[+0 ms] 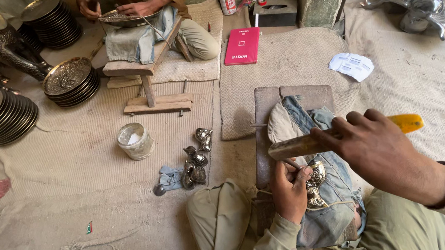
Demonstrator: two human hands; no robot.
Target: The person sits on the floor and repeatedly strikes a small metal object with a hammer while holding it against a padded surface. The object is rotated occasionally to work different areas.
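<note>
My right hand [381, 149] grips a wooden mallet [292, 146] with a yellow end, held level above my lap. Just below it, my left hand [289, 189] pinches a thin metal chisel against a small shiny silver piece [317, 182]. That piece rests on a folded denim cloth [312, 126] laid over a wooden block [265, 109] in front of me.
Several small silver pieces [196, 161] lie on the floor mat beside a white jar [135, 140]. Stacks of engraved metal plates [69, 81] stand at the left. Another person's hands [134, 8] work a plate on a wooden stool. A red booklet [242, 45] lies ahead.
</note>
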